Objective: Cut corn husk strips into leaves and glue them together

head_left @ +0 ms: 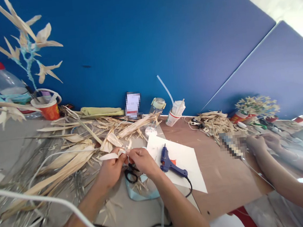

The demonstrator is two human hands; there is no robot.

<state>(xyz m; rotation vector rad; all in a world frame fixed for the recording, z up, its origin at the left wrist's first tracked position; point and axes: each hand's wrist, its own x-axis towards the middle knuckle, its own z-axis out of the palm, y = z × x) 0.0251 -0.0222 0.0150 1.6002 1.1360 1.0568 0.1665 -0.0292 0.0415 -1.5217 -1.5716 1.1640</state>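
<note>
My left hand [109, 171] and my right hand [144, 161] are close together above the table, both closed, fingertips almost meeting. Between them they pinch a small pale corn husk piece [109, 156], one end sticking out to the left and another upward. What lies right between the fingertips is too small to make out. Just below the hands are scissors with black handles [131, 176], their blades hidden. Under these lies a light blue ring, like a ribbon loop [140, 196], with husk scraps inside. A blue glue gun [169, 162] rests on white paper [190, 159] to the right.
Loose dried husks [65, 164] cover the left side. At the back stand a red cup [48, 111] holding a husk-flower branch, a plastic bottle [6, 83], a phone [133, 102], a jar [158, 105] and a white cup [172, 118]. Another person's hands [261, 144] work at the right.
</note>
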